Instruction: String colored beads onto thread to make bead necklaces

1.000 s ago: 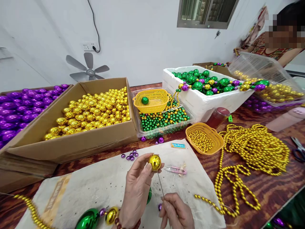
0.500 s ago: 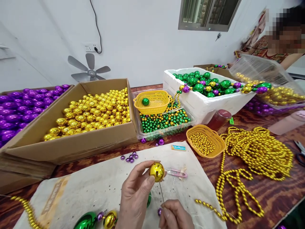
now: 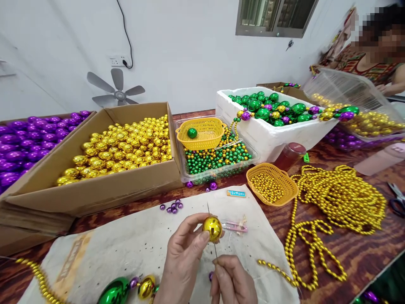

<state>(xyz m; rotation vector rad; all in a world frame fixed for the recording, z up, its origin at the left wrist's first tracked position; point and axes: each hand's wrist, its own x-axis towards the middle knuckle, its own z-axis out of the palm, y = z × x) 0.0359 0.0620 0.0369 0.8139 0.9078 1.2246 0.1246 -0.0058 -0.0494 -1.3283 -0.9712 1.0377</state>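
My left hand (image 3: 185, 253) pinches a shiny gold ball bead (image 3: 212, 229) between thumb and fingers above the cloth. A thin needle (image 3: 215, 250) runs through the bead, its tip standing out above. Below it, my right hand (image 3: 232, 278) is closed on the needle's lower end. Beside my left wrist lie a large green bead (image 3: 114, 291), a small purple bead (image 3: 134, 282) and another gold bead (image 3: 146, 287). One more purple bead (image 3: 211, 276) is partly hidden by my right hand. Pink-handled thread snips (image 3: 236, 227) rest just behind the held bead.
Cartons of purple beads (image 3: 30, 143) and gold beads (image 3: 123, 145) stand left. A clear tray (image 3: 218, 172) and foam box (image 3: 275, 137) sit behind. Right are an orange basket (image 3: 286, 198), gold bead strands (image 3: 344, 202), scissors (image 3: 397, 198) and a person (image 3: 376, 67).
The needle has gone up through the gold bead, so its tip now shows above it. My right hand has come closer to the bead. The view has shifted slightly.
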